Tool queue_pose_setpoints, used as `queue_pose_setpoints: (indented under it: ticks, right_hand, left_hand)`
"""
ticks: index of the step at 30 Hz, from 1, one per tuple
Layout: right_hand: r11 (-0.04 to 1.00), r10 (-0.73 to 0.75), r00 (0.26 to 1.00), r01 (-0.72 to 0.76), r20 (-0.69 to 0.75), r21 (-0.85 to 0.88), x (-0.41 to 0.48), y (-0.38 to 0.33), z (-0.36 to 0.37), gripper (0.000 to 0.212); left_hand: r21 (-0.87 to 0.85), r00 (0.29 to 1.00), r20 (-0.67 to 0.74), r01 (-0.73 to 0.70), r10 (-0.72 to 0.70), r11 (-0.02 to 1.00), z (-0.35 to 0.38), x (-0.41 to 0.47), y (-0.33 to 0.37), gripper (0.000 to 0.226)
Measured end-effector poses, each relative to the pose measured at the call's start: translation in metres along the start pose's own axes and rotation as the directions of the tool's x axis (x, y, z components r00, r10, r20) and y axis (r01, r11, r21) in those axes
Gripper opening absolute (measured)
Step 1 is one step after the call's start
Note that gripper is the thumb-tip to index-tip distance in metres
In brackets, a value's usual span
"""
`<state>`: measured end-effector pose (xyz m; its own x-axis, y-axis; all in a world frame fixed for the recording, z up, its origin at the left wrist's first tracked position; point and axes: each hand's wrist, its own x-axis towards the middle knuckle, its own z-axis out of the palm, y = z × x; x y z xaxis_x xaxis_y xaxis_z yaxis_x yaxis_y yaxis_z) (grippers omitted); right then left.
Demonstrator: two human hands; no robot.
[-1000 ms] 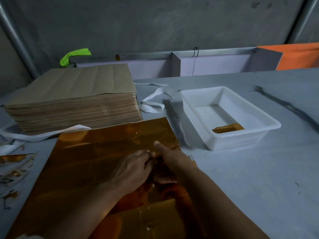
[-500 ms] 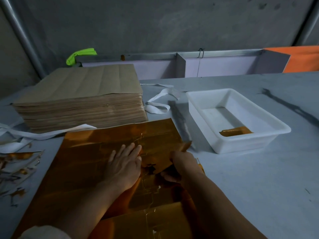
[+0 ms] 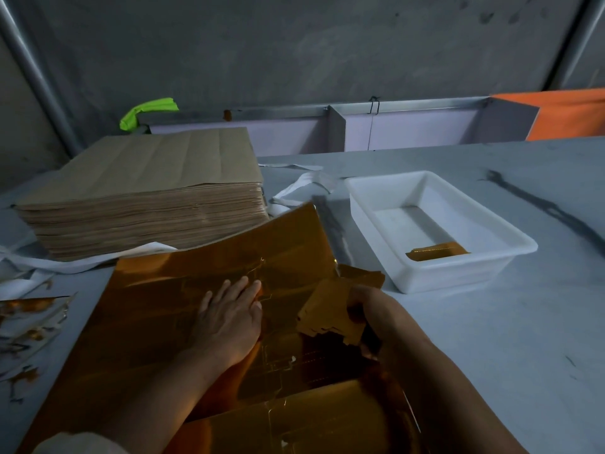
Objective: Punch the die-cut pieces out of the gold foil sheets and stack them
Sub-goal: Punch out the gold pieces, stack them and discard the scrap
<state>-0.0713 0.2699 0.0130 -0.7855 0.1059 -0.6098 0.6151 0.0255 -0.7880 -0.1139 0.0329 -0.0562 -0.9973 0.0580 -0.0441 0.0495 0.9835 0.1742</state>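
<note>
Gold foil sheet (image 3: 183,309) is laid flat on the table (image 3: 491,371) directly before the person, its far right corner lifted and curling up in front of the stack of brown paper (image 3: 140,194) behind it. It is pinned near its middle by the left hand (image 3: 229,319), whose fingers are straight and pressed flat. No grip is closed there, only downward pressure, judged to keep the thin sheet from sliding or tearing while a piece is pulled free.

At the sheet's right edge a die-cut piece (image 3: 327,311) is raised clear and tilted, with the grip of the right hand (image 3: 379,319) clamped on its near side; how the fingers lie beneath it cannot be told. Cut lines are seen in the sheet just below the piece, so it is judged to be nearly or wholly detached.

A second gold sheet (image 3: 311,421) is spread nearer the person, between the forearms. Near the right hand a white tray (image 3: 458,280) is set, with a small pile of gold pieces (image 3: 437,252) in its near corner — placed, it seems, within short reach for stacking. Foil scraps (image 3: 29,322) are kept at the table's left edge, well apart from the tray, and white strips (image 3: 294,194) are strewn between the paper stack and the tray.
</note>
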Motion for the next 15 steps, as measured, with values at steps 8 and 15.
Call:
queue_pose_setpoints:
  ticks: [8, 15]
  right_hand:
    - [0.999, 0.001, 1.000, -0.002, 0.021, 0.033, -0.004, 0.012, -0.019, 0.019]
    - [1.000, -0.011, 0.998, 0.011, 0.054, 0.008, -0.003, 0.007, -0.011, 0.017]
  left_hand:
    - [-0.012, 0.999, 0.033, 0.029, -0.029, 0.999, -0.014, -0.001, 0.010, 0.053]
    - [-0.045, 0.937, -0.228, -0.283, 0.266, 0.958, -0.022, 0.008, 0.065, 0.081]
